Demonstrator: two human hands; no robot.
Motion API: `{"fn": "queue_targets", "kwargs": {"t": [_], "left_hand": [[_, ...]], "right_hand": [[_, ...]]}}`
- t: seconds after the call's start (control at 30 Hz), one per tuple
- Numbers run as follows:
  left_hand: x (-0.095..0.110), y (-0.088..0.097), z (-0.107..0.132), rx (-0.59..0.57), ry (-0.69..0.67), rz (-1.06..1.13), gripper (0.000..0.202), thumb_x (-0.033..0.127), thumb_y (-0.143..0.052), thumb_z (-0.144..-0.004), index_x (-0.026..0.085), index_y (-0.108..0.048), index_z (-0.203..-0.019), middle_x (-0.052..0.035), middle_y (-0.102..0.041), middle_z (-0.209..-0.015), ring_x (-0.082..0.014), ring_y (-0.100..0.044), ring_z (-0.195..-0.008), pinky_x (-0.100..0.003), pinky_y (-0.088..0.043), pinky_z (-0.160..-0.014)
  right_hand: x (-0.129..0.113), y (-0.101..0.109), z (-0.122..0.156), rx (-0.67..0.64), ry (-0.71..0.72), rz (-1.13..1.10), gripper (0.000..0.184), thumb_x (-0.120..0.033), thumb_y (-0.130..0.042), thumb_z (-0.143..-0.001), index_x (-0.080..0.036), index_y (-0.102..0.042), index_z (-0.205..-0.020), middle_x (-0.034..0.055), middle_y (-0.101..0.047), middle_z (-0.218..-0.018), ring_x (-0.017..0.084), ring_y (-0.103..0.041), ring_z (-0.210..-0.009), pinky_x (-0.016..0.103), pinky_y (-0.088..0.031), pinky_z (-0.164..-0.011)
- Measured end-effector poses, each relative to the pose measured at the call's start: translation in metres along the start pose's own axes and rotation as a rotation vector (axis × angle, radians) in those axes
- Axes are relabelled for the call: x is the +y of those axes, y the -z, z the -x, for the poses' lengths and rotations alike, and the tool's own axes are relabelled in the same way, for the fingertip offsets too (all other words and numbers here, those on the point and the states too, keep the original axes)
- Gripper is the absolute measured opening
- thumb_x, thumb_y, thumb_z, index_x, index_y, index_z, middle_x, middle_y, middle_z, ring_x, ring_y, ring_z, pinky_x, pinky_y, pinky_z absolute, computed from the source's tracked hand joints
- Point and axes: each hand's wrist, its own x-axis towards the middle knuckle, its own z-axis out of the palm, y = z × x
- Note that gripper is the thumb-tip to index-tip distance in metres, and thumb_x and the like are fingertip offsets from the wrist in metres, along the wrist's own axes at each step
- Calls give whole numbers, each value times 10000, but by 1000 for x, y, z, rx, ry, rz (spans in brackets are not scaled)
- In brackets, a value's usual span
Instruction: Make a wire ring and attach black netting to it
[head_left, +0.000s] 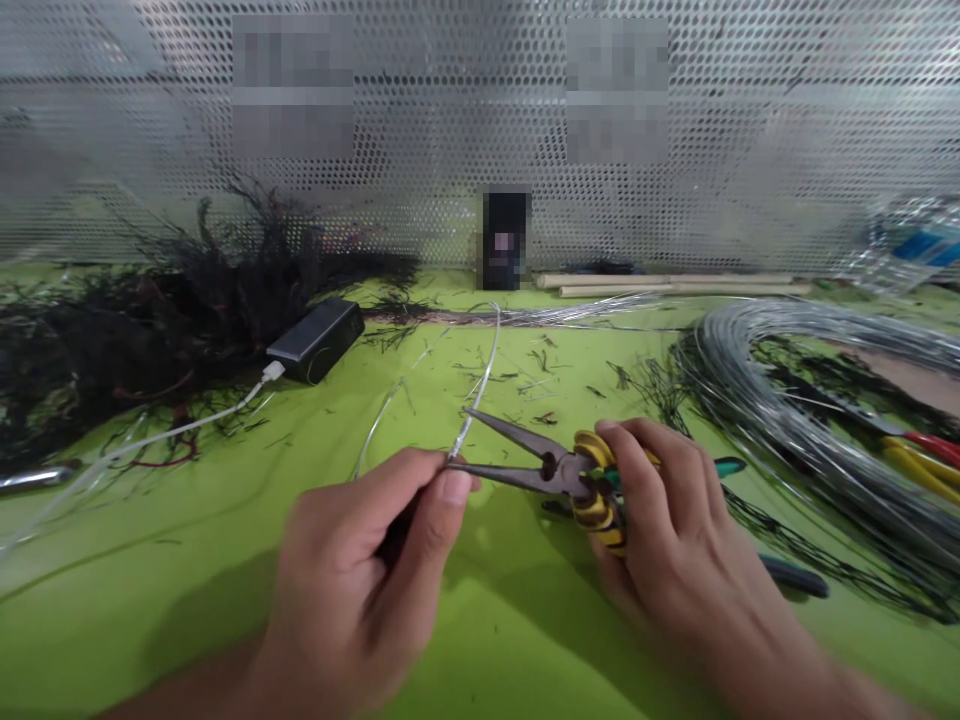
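Wire (487,370), central over the table (495,640), is pinched by fingers (442,510) of the left hand (330,570); the right hand (675,510) grips spread pliers (571,472), best closed squarely, clear of skin.

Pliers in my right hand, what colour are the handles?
The handles are yellow and black, seen in the head view.

Left grip (360,560) pinched, thumb (439,525) to index (390,482). Right grip (679,530) curled, back facing up. Both near each other, apart.
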Motion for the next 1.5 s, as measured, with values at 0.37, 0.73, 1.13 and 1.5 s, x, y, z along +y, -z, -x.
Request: {"fn": "queue_targets", "kwargs": {"t": [0.37,0.73,1.13,1.5], "left_hand": [[2,0,0,47,25,-59,249,163,-540,-1024,221,-532,-782,91,-333,-568,-48,-332,-440,-208,-247,-409],[7,5,0,63,35,-9,313,190,-551,-1027,210,-491,-720,86,-323,-549,-52,-296,-449,-241,-201,-410],[4,1,-1,101,16,40,311,172,-581,-984,203,-570,-675,89,-353,-497,-55,-289,-409,-263,-171,-387],[-3,-2,2,152,17,44,255,169,-620,-976,212,-640,-726,90,-374,-501,-50,-312,-422,-238,-204,-405]], "right_hand": [[-5,8,1,7,-30,114,666,-95,-533,-794,45,-421,-1435,320,-553,-1178,455,-592,-1040,513,-660,-646],[-10,12,0,17,-58,124,538,-118,-544,-870,27,-476,-1383,319,-588,-1128,436,-609,-980,373,-545,-447],[-11,7,2,34,-73,214,489,-32,-513,-863,-53,-495,-1351,256,-612,-1131,381,-590,-985,339,-531,-470],[-6,3,-2,47,-12,219,334,10,-465,-872,-130,-535,-1167,137,-665,-914,275,-584,-769,351,-505,-559]]}}
